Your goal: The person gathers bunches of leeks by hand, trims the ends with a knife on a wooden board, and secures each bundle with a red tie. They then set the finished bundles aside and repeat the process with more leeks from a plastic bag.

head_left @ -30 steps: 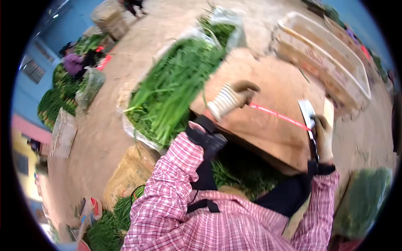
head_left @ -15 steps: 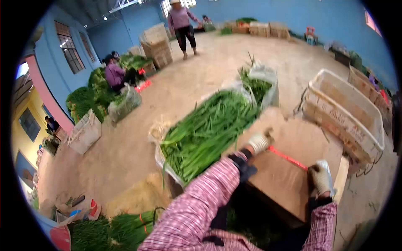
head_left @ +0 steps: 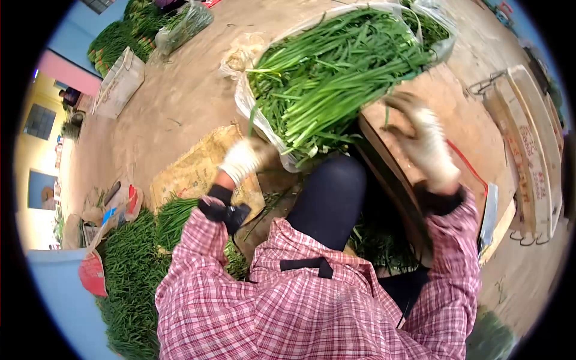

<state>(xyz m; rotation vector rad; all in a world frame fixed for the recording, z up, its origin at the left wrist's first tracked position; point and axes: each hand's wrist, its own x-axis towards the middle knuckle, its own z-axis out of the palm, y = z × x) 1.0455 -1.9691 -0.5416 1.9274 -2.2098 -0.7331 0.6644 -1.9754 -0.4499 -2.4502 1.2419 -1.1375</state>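
Observation:
My left hand (head_left: pixel 245 159), in a white knit glove, is beside the near left edge of a big plastic-lined container (head_left: pixel 245 99). Its fingers are smeared by motion. Loose long green leaves, like garlic chives (head_left: pixel 330 84), fill that container. Over the brown board-topped stand (head_left: pixel 486 120) hovers my right hand (head_left: pixel 425 141), gloved too, with its fingers apart and curved, and nothing visible in them. A thin red strip (head_left: pixel 467 161) lies across the board just right of that hand. A flat grey metal piece, like a blade (head_left: pixel 489 210), rests at the board's right edge.
Bundled greens (head_left: pixel 132 276) are piled at lower left, beside a yellow sack (head_left: pixel 195 162). White crates (head_left: pixel 531 156) stand on the right. Farther off at left are another white crate (head_left: pixel 120 84) and a greens-filled plastic bag (head_left: pixel 183 27). My knee (head_left: pixel 333 192) is between container and stand.
The view has tilted downward. My left hand has left the red strip and moved left to the container's edge. My right hand has come away from the board's right edge toward the greens.

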